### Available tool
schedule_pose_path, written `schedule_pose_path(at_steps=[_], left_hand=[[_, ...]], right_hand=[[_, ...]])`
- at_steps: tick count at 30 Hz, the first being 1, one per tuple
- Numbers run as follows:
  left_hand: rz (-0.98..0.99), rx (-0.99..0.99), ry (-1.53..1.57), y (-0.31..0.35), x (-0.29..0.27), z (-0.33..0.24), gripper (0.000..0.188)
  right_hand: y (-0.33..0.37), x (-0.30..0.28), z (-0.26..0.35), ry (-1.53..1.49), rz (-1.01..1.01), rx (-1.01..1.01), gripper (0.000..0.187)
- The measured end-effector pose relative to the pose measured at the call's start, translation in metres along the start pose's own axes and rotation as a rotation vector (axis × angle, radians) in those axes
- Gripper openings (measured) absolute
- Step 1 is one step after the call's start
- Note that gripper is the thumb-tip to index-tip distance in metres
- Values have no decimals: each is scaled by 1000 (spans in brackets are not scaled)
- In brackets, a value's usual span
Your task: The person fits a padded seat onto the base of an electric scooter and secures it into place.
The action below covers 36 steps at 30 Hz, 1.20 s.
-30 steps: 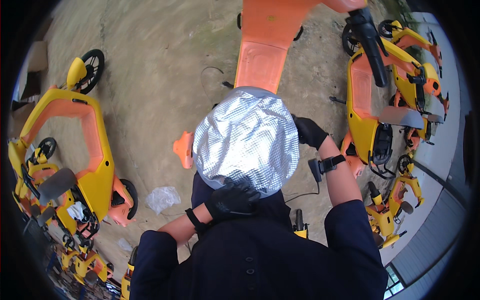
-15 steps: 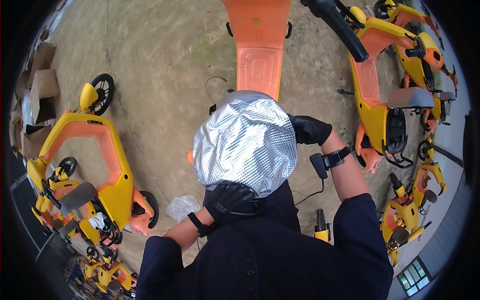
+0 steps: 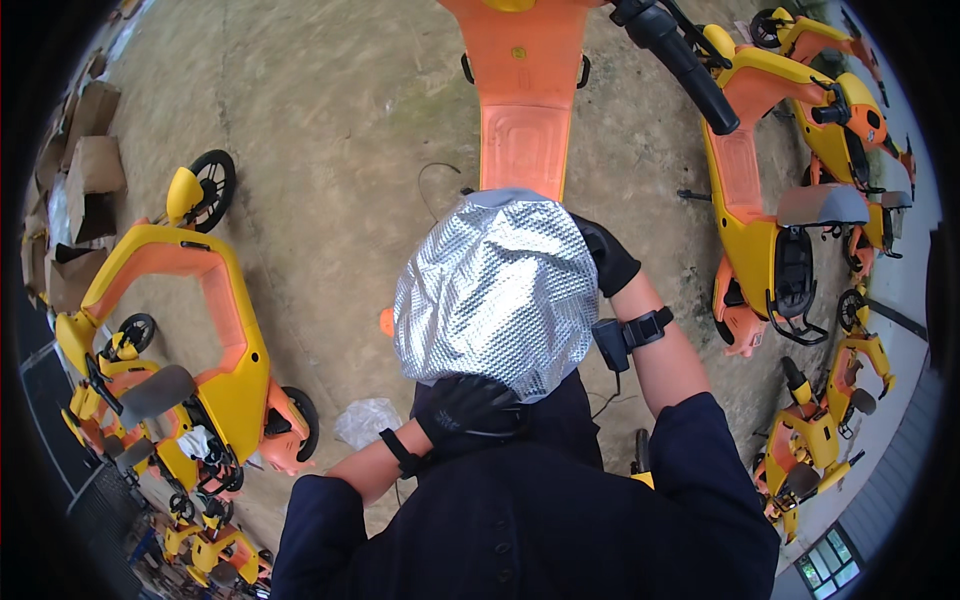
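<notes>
"Where was the silver cover?"

"Between the hands, spread in a rounded, wrinkled sheet. The left hand lay at its near edge, and the right hand was at its right edge, further from the body."

"How firm was the hold?"

"I couldn't tell. The left hand, in a black glove, had its fingers bent over the rim; whether they pinched the material didn't show. The right hand was gloved too and partly curled against the side, but its fingertips were hidden behind the edge."

"And on the wrists?"

"A black band just behind the left hand, and a black strapped device just behind the right."

"What stood around them?"

"An orange footboard stretched out ahead of both hands, past the cover. A black handlebar was ahead of the right hand and to its right. Crumpled clear plastic lay on the floor, left of the left hand. Yellow-and-orange scooters were parked well apart, out to either side."
</notes>
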<state>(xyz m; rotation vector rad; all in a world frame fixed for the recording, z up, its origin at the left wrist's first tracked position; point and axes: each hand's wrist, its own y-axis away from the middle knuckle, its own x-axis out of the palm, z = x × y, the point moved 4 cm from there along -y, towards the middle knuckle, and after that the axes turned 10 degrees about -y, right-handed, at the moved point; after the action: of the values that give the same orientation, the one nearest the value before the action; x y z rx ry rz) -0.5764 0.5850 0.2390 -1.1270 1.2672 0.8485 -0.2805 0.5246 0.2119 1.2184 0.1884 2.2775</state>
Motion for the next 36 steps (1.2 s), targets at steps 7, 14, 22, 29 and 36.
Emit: schedule_pose_path(at_steps=[7,14,22,29,36], left_hand=[[145,-16,158,-9,-11,-5,43],[112,-34,-2,-9,-20,-1,35],[-101,-130,33,-70,-53,51,31],[-59,-207,-16,-97,-69,80,42],[-71,-123,36,-155,-86,122,57]], right_hand=[[-22,-79,-17,374,-674,-3,19],[-37,-126,-63,1018,-696,17,39],[-34,-138,-37,1328,-632,107,57],[45,-93,-21,502,-502,80,71],[45,-37,-11,315,172,-364,49]])
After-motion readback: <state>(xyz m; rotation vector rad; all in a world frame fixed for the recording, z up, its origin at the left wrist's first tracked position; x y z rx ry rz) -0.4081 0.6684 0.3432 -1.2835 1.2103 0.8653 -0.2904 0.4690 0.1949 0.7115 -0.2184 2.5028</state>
